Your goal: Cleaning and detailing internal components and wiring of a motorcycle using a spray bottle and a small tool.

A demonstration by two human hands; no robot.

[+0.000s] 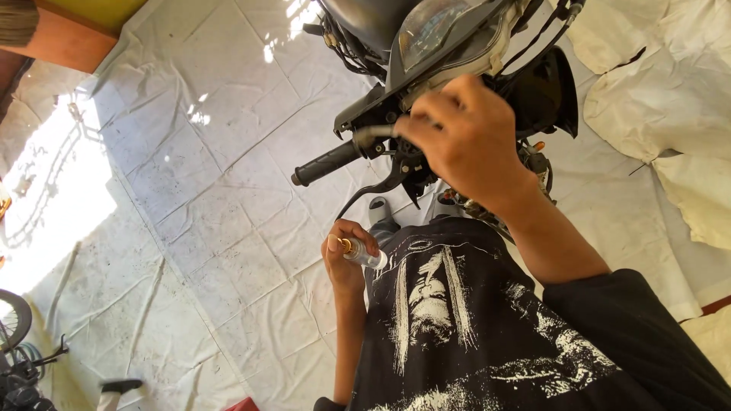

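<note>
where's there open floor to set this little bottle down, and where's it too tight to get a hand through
The pale floor sheet lies bare left of the handlebar grip, up to the orange ledge. A smaller bare strip lies right of the motorcycle, before the crumpled cloth. It is crowded around the brake lever, where the right hand works above the left hand holding the small bottle.

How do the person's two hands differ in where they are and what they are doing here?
The right hand is raised at the motorcycle handlebar, fingers by the lever mount; the left hand sits low near the black shirt. The right hand grips bike parts, while the left hand clasps a small clear bottle with a gold tip. Both are bare.
</note>
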